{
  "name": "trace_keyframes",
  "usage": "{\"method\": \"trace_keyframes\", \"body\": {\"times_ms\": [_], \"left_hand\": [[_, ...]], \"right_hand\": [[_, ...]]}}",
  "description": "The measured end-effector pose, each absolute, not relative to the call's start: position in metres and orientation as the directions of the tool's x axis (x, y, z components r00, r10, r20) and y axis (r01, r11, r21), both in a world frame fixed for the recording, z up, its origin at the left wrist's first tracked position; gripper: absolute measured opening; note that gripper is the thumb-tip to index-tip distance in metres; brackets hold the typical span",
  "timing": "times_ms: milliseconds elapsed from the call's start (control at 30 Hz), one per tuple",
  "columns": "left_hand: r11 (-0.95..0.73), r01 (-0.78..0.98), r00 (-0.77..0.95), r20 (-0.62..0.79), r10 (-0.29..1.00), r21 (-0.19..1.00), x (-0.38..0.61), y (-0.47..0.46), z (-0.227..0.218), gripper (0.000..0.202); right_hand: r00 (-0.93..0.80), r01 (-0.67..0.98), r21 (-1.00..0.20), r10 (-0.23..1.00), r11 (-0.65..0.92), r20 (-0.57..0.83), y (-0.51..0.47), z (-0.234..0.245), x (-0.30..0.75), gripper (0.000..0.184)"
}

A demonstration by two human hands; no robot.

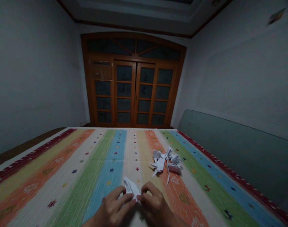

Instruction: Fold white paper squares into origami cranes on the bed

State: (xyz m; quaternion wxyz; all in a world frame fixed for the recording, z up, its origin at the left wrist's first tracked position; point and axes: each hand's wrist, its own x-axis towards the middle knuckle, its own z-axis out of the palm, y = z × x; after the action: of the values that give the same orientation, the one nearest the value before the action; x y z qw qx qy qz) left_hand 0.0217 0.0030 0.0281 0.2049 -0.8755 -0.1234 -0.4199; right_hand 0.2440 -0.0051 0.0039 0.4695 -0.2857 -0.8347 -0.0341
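Two bare hands, the left hand [113, 205] and the right hand [155, 205], come together, pinching a folded white paper piece [131, 187] over a rainbow-striped woven cloth [99, 164]. A loose heap of folded white paper shapes [165, 162] lies near them, farther and rightward. The cloth stretches well past them on the left, and a red-patterned border [219, 167] runs along its right edge.

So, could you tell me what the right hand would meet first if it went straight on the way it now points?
The folded white paper comes first: the fingertips of the right hand already seem to touch it. Past that, the left hand looks next, though depth is unclear.
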Motion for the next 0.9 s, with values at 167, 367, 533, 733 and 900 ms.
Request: {"method": "trace_keyframes", "body": {"times_ms": [167,367,533,733,900], "left_hand": [[-0.887,0.400,0.664,0.740,0.108,-0.230,0.028,0.004,0.020,0.033],[-0.909,0.403,0.749,0.609,0.261,-0.105,0.028,0.003,0.014,0.031],[-0.905,0.425,0.758,0.540,0.367,0.019,0.026,0.003,0.014,0.020],[-0.857,0.356,0.691,0.513,0.510,0.374,0.023,0.005,0.017,0.020],[-0.792,0.345,0.657,0.473,0.587,0.503,0.025,0.003,0.021,0.017]], "right_hand": [[-0.426,0.592,-0.275,0.584,0.758,0.691,0.001,-0.010,0.243,0.018],[-0.434,0.612,-0.368,0.686,0.700,0.584,0.004,-0.015,0.244,0.017],[-0.458,0.579,-0.445,0.724,0.683,0.516,-0.005,-0.003,0.245,0.017],[-0.465,0.560,-0.523,0.766,0.642,0.443,-0.011,0.006,0.244,0.016],[-0.469,0.572,-0.540,0.786,0.617,0.402,-0.009,0.003,0.244,0.020]]}}
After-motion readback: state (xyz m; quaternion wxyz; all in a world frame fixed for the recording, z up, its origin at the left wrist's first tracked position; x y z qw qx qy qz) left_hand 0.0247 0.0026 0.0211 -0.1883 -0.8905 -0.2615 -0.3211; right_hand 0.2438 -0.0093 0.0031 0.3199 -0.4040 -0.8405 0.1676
